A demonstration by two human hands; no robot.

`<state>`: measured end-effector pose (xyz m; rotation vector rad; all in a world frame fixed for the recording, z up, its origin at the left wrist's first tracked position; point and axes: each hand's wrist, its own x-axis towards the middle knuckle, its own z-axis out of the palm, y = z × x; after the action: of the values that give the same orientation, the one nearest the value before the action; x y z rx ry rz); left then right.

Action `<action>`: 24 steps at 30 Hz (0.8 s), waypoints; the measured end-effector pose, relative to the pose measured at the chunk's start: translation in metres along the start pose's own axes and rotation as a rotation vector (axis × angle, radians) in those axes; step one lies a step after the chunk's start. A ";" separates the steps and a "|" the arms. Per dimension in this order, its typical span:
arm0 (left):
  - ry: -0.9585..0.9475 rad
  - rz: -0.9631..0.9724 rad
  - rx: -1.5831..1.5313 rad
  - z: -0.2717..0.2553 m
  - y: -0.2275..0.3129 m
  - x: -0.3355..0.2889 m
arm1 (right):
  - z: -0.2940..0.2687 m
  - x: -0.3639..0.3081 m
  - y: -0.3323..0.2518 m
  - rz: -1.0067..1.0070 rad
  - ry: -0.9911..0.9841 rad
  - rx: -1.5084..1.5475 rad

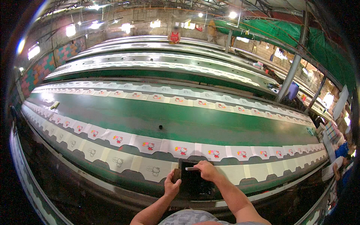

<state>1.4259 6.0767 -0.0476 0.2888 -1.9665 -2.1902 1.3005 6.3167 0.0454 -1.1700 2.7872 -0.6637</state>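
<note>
A dark rectangular printing screen (200, 186) lies over the near strip of pale fabric pieces in front of me. My left hand (172, 185) has its fingers closed round the brown edge of the screen's frame, on the left side. Inside the frame, my right hand (207, 171) grips a squeegee (192, 168) with a pale edge, near the far end. Left of the screen, a fabric piece (146, 170) bears a dark outline of a cartoon cat. Just beyond, white pieces (183, 149) carry the same figure in red, pink and yellow.
A long green printing table (112, 115) runs across, with more printed strips (161, 98) along its far side. A small dark knob (161, 127) stands mid-table. Parallel tables lie behind, where a person in red (174, 36) stands. Another person (333, 168) is at the right.
</note>
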 end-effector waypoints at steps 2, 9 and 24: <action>-0.001 -0.025 0.041 0.001 0.019 -0.003 | 0.004 0.003 0.002 0.028 0.048 0.023; -0.007 0.024 -0.056 -0.002 0.011 0.002 | 0.020 -0.004 -0.007 0.028 0.028 -0.051; 0.025 0.018 0.072 -0.002 -0.003 0.003 | 0.025 -0.104 -0.114 0.052 -0.011 -0.143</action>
<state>1.4231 6.0741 -0.0510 0.3058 -2.0292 -2.0980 1.4561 6.3084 0.0558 -1.1143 2.8860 -0.4592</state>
